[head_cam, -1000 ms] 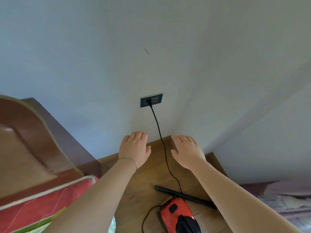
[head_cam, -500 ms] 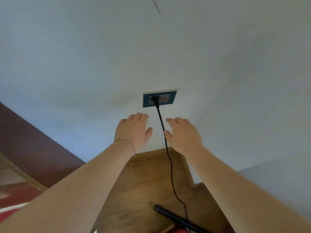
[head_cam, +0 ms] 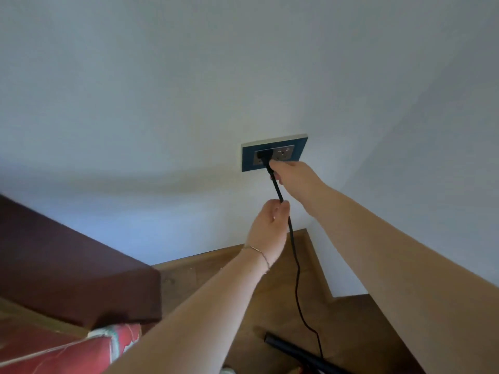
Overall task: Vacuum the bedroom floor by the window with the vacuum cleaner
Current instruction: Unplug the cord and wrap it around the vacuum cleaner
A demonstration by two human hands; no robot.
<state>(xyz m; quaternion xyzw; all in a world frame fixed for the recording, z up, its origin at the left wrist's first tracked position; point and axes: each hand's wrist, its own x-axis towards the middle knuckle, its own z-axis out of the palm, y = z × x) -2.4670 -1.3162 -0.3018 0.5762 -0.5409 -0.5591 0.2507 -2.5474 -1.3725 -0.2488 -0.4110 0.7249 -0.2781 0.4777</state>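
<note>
— Any label you can read for me?
— The marks on the blue socket plate (head_cam: 299, 152) are too blurred to read. It is one plate on the white wall (head_cam: 135, 103) with two outlets, and one black plug (head_cam: 263, 155) sits in the left one.
— And my hands?
— Your right hand (head_cam: 295, 175) pinches the single black cord (head_cam: 297, 279) just under the plug, fingers curled. Your left hand (head_cam: 268, 228), one thin bracelet (head_cam: 260, 253) at its wrist, pinches the same cord lower down, nearer you.
— Where is the vacuum cleaner (head_cam: 297, 352)?
— On the wooden floor (head_cam: 243, 306), at the near edge, right of centre. You can see one black tube and a sliver of red body. One dark headboard (head_cam: 67, 265) and one red cushion (head_cam: 81, 349) are near left.
</note>
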